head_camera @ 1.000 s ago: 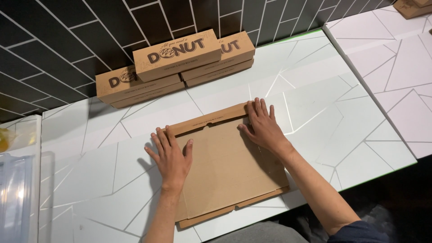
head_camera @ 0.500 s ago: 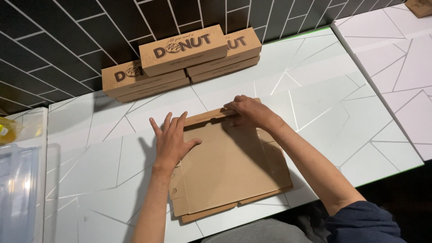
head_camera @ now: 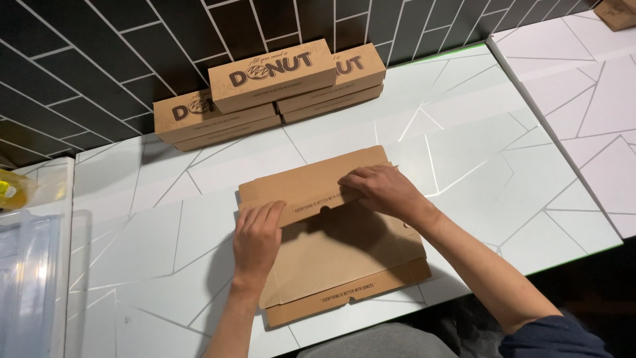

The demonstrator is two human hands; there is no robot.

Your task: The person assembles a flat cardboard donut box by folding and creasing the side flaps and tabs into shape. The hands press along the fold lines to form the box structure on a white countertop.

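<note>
Cardboard box blank (head_camera: pixel 344 258), plain brown and matte, lies flat near the front edge of a white counter (head_camera: pixel 464 152), its broad panel smooth and its near long flap creased along the front. The far flap (head_camera: pixel 311 182) stands folded up from the panel, a long rectangle with a small notch cut in its lower edge. The left hand (head_camera: pixel 257 240) rests at the flap's left end, fingers together and curled over the edge, pressing on the cardboard rather than pinching it. The right hand (head_camera: pixel 384 192) lies on the flap's right half, fingers bent and laid close together against its face, thumb hidden beneath.

The counter is glossy white, crossed by thin angular lines like cracked stone. Behind the blank, well apart from it, a stack of assembled boxes (head_camera: pixel 271 89) in the same brown cardboard sits against a wall of dark oblong tiles (head_camera: pixel 99 59) with pale grout; the boxes are long, shallow and square-edged. At the far left stands a clear plastic container (head_camera: pixel 26 278).
</note>
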